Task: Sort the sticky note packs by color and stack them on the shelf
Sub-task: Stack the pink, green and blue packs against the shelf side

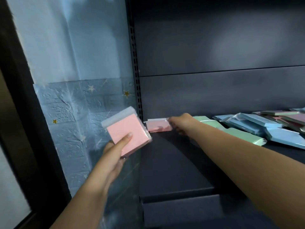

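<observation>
My left hand (115, 149) grips a pink sticky note pack (127, 133) in clear wrap, held in the air just left of the dark shelf (173, 162). My right hand (181, 123) reaches to the shelf's back left corner and holds a second pink pack (158, 125) that lies on the shelf board. To the right of that hand lie green packs (242, 135), then blue packs (264, 123). A mixed heap of packs (287, 118) sits at the far right edge of the view.
The shelf's slotted upright post (136, 71) stands between the shelf and a blue brick-pattern wall covering with stars (71, 123). A dark back panel (214, 47) closes the shelf behind. A lower shelf edge (178, 209) shows below.
</observation>
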Tool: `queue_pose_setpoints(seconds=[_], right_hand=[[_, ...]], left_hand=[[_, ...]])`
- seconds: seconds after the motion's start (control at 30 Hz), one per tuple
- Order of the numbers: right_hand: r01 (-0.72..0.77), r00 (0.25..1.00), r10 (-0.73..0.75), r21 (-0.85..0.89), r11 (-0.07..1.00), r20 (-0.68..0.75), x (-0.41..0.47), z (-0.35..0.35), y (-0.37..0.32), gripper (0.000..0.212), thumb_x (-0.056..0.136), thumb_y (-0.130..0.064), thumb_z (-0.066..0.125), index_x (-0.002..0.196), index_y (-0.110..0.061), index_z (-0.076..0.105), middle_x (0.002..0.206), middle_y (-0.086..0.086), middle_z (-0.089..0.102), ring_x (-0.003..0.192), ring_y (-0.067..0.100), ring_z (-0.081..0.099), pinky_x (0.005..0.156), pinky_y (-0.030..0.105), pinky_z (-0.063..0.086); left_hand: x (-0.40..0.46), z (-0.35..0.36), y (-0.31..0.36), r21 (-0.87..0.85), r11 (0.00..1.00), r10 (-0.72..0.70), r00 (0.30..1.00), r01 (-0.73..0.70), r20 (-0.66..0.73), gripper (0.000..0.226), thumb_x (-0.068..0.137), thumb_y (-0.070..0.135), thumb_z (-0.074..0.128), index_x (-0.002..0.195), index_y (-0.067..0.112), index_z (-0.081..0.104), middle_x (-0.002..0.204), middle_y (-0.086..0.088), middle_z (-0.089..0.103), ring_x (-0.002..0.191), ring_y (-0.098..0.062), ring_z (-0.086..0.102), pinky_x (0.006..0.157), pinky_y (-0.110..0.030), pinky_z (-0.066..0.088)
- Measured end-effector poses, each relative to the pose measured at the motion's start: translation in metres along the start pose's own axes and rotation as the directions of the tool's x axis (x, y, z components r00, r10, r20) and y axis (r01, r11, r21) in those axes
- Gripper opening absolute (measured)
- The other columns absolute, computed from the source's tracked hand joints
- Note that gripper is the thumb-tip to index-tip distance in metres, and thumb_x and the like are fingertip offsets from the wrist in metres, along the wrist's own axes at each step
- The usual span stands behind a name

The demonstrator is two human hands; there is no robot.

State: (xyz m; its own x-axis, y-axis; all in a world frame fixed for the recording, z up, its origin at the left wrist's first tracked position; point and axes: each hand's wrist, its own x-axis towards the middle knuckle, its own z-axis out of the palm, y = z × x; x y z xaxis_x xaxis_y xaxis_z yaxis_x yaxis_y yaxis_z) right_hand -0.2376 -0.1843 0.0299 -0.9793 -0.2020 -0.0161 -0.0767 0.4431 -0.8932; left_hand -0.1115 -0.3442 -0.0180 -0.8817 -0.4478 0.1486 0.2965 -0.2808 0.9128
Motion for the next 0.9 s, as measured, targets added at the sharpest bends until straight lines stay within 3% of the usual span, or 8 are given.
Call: queue_pose_setpoints(seconds=[0.07,0.13,0.3,0.53,0.63,0.67,0.77,0.9], right_hand=[[-0.019,0.999,0.029,-0.208,0.978,0.044,0.007,0.006,-0.004,0.045,0.09,-0.044,0.054,0.117,-0.008,0.055,0.115,0.014,0.056,0.104,0.031,0.054,0.084,0.029,0.038],[-0.066,0.994,0.091,-0.338,0.939,0.058,0.018,0.016,-0.01,0.074,0.086,-0.059,0.049,0.139,-0.008,0.04,0.144,0.012,0.041,0.132,0.03,0.039,0.105,0.032,0.032],[-0.112,0.986,0.166,-0.61,0.784,0.032,0.046,0.039,-0.014,0.093,0.078,-0.075,0.043,0.147,-0.015,0.027,0.156,0.011,0.019,0.143,0.033,0.017,0.116,0.044,0.017],[-0.149,0.976,0.197,-0.369,0.917,0.096,0.045,0.012,-0.017,0.057,0.088,-0.033,0.063,0.133,-0.002,0.047,0.139,0.013,0.047,0.123,0.027,0.048,0.103,0.034,0.037],[-0.193,0.972,0.223,-0.282,0.94,0.077,0.039,0.003,-0.012,0.018,0.087,-0.023,0.065,0.089,-0.007,0.058,0.103,0.014,0.056,0.088,0.022,0.05,0.074,0.03,0.039],[-0.224,0.967,0.245,-0.228,0.947,0.066,0.038,0.0,-0.01,0.02,0.086,-0.02,0.066,0.076,-0.01,0.051,0.088,0.011,0.054,0.075,0.021,0.049,0.064,0.029,0.038],[-0.313,0.944,0.309,0.021,0.95,0.118,0.027,-0.012,-0.007,0.017,0.089,-0.006,0.059,0.076,-0.011,0.049,0.074,0.005,0.053,0.063,0.014,0.049,0.045,0.026,0.046],[-0.214,0.967,0.128,0.428,0.878,0.22,-0.008,-0.026,-0.019,0.015,0.092,0.0,0.049,0.081,-0.01,0.05,0.079,0.006,0.058,0.07,0.015,0.056,0.041,0.024,0.051]], left_hand=[[0.002,-0.008,0.003,-0.078,0.992,-0.102,0.995,0.101,-0.01,0.008,0.088,0.013,0.055,0.092,0.014,0.062,0.074,0.001,0.072,0.066,-0.01,0.066,0.058,-0.019,0.054],[0.006,-0.013,0.005,-0.105,0.983,-0.149,0.989,0.148,0.001,0.01,0.087,0.014,0.055,0.094,0.015,0.062,0.083,-0.004,0.07,0.072,-0.014,0.065,0.064,-0.024,0.054],[0.015,-0.019,0.006,-0.115,0.974,-0.189,0.981,0.194,0.055,0.012,0.083,0.015,0.057,0.094,0.013,0.063,0.074,-0.002,0.073,0.061,-0.011,0.068,0.057,-0.022,0.055],[0.019,-0.022,0.006,-0.097,0.965,-0.242,0.969,0.245,0.042,0.008,0.087,0.019,0.056,0.092,0.016,0.061,0.068,-0.001,0.072,0.056,-0.01,0.067,0.054,-0.021,0.054],[0.018,-0.019,0.008,-0.053,0.973,-0.224,0.974,0.226,0.046,0.008,0.088,0.023,0.055,0.09,0.017,0.06,0.061,0.002,0.07,0.05,-0.008,0.065,0.046,-0.017,0.052],[0.016,-0.016,0.009,-0.047,0.975,-0.216,0.975,0.219,0.051,0.011,0.089,0.027,0.055,0.089,0.017,0.06,0.06,0.002,0.069,0.049,-0.007,0.064,0.044,-0.017,0.05],[0.015,-0.006,0.009,-0.037,0.977,-0.21,0.977,0.211,0.027,0.02,0.089,0.038,0.054,0.087,0.019,0.058,0.056,0.004,0.068,0.047,-0.007,0.063,0.044,-0.017,0.051],[0.014,0.006,0.01,0.005,0.983,-0.182,0.983,0.182,-0.04,0.016,0.088,0.033,0.057,0.083,0.018,0.058,0.064,0.003,0.068,0.059,-0.01,0.063,0.057,-0.022,0.051]])
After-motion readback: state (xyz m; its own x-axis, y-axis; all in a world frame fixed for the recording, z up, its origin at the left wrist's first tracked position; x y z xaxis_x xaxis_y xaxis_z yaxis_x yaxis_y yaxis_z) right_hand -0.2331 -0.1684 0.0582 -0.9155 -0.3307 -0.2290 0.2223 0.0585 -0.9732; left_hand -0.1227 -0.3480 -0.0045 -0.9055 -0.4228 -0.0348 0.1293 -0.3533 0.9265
